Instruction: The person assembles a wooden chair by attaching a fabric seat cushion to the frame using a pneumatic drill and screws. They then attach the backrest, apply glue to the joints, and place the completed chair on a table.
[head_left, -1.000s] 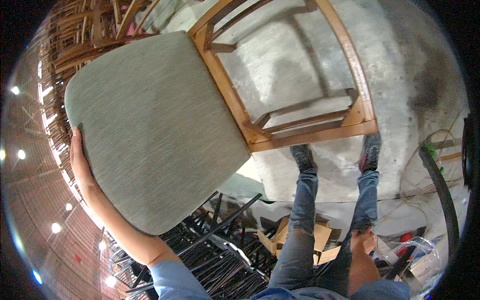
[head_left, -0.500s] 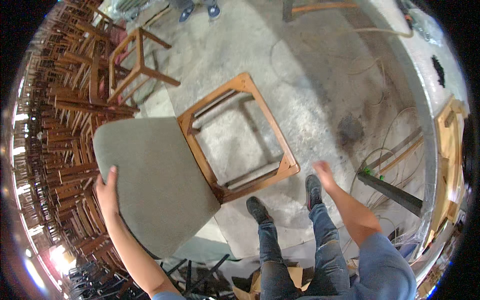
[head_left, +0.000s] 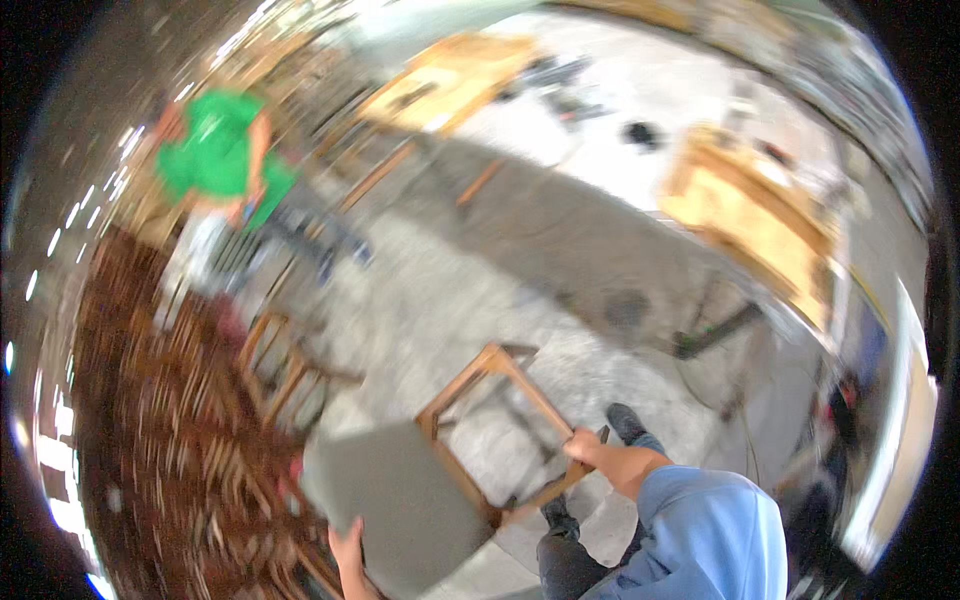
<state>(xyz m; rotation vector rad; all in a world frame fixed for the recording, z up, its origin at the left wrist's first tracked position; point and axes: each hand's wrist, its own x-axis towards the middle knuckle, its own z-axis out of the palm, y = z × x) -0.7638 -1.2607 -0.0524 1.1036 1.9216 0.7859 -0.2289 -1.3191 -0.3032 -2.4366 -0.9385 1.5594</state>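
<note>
A wooden chair frame (head_left: pixel 548 410) stands low in the head view, open in the middle with floor showing through. Along its left side a broad grey upholstered panel (head_left: pixel 395 500) joins or abuts it; the blur hides which. My left hand (head_left: pixel 347 548) grips the panel's outer left edge, thumb over the top face. At the frame's right corner, my right hand (head_left: pixel 583 447) is closed around the wood, close to my shoes.
Stacked wooden chair frames (head_left: pixel 170 420) fill the left side, with one frame (head_left: pixel 285 370) nearer. A person in a green shirt (head_left: pixel 222 145) is at the far left. Beyond the floor stands a long white-topped table (head_left: pixel 600 130) carrying wooden panels (head_left: pixel 745 220).
My right hand has come from the air beside the frame to its corner. The view has swung up, bringing the person and tabletop in. My left hand still holds the panel.
</note>
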